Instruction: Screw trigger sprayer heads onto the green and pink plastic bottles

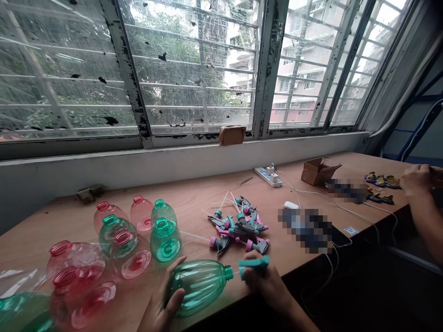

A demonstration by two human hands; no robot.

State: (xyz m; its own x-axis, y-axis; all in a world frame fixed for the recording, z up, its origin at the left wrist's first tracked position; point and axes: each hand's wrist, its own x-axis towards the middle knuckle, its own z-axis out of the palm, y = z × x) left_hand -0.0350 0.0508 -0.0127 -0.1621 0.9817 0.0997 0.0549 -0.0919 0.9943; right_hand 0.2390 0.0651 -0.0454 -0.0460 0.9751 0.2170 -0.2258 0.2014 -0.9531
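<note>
Just beyond the mouth of the green bottle [200,287], a teal spray head [254,263] is pinched by the right hand [265,279]; lengthwise toward it, the bottle is clasped by the left hand [162,297].

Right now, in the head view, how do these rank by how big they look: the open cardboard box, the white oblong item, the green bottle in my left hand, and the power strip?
1. Green bottle, though it's nearest the camera
2. Cardboard box
3. Power strip
4. White oblong item
</note>
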